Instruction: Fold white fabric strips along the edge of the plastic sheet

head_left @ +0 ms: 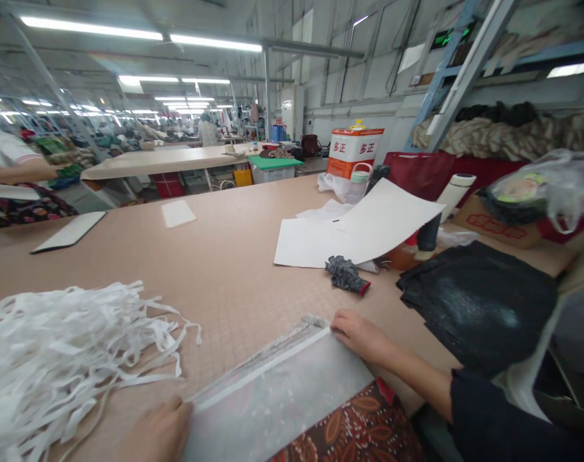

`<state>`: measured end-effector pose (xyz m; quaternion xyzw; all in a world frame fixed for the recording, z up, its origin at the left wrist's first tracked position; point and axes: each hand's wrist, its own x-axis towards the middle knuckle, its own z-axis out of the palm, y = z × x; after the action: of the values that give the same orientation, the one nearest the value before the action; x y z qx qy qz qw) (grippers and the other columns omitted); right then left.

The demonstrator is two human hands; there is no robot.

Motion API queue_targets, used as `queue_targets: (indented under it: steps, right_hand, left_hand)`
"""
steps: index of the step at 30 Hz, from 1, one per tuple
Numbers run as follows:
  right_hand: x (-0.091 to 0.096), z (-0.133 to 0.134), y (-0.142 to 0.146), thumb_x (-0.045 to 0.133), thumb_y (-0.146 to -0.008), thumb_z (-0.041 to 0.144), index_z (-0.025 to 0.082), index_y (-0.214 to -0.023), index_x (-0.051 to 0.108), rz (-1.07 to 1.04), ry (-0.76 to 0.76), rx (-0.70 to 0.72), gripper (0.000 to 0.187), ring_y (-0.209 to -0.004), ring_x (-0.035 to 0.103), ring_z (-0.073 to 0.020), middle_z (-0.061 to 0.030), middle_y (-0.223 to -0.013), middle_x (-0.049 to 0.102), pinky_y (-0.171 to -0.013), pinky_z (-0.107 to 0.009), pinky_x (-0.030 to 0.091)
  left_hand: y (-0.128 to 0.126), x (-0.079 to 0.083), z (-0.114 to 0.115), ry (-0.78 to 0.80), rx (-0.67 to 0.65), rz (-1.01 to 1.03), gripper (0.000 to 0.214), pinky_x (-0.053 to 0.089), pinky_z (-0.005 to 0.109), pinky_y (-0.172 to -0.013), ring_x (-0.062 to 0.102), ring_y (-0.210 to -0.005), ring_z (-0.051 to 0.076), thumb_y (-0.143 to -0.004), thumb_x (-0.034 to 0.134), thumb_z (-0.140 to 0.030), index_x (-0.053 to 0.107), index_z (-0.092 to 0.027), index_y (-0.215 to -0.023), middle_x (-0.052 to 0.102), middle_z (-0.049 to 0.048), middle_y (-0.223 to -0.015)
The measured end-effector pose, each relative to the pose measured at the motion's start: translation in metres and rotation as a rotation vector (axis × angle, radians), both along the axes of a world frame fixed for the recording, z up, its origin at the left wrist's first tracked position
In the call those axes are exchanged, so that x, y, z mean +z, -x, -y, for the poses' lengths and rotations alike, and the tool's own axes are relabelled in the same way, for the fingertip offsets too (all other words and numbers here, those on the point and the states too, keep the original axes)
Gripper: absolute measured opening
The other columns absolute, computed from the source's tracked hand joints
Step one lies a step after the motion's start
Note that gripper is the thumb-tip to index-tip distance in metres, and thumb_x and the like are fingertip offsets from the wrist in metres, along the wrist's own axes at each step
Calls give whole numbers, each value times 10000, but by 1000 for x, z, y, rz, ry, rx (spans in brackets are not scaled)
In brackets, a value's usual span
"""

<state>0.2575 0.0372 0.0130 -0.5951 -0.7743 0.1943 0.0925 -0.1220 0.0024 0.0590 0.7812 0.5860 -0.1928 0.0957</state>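
The translucent sheet point(282, 401) lies at the near edge of the table point(234, 256), partly over a brown patterned cloth point(354, 423). The left hand point(160, 436) rests on its near left corner and the right hand point(364, 337) on its far right corner. The fingers of both are bent down onto the sheet, and I cannot tell whether they pinch it or only press it.

One white strip point(263, 367) already runs along the far edge of the sheet. The big pile of white strips point(56, 366) on the left looks untouched, so I judge the work to be at an early point.

Far on the right, a white and orange tin can point(352, 151) shows "多正" twice in red. The red print on the cardboard box point(494, 223) is too blurred to read.
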Motion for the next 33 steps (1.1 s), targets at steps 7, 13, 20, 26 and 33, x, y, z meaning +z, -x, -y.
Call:
queue_targets:
  steps: [7,13,20,26,33]
  right_hand:
    - [1,0,7,437,-777,128,161,-796,570,163,31,-108,139,-866,522,-194,-85,-888,600,-737,-264,372]
    - [4,6,1,448,-772,160,162,-827,564,122,22,-112,128,-854,526,-192,-80,-893,598,-720,-263,375]
    - [-11,2,4,432,-785,150,160,-823,583,99,8,-120,156,-882,535,-199,-83,-907,604,-741,-270,386]
    - [-7,5,7,433,-772,139,158,-825,593,130,12,-141,170,-857,553,-201,-90,-895,622,-722,-267,391]
    - [-5,10,10,435,-767,137,156,-806,599,134,26,-195,170,-842,562,-206,-89,-874,633,-702,-269,395]
  left_hand:
    - [-97,5,-36,-52,-272,237,244,371,311,-829,540,-933,184,-810,396,-151,604,-215,-920,605,43,-961]
    - [-173,-17,-56,-127,-321,494,203,378,279,-818,522,-926,167,-834,425,-211,594,-201,-946,584,41,-979]
    - [-199,-43,-58,-227,-289,529,175,381,286,-788,514,-899,173,-840,418,-204,587,-191,-883,570,42,-940]
    - [-202,-52,-54,-278,-272,547,189,380,302,-802,505,-906,181,-846,411,-204,585,-196,-921,564,46,-946]
    - [-201,-59,-53,-336,-257,593,181,380,306,-797,505,-889,184,-840,425,-198,594,-202,-905,565,42,-930]
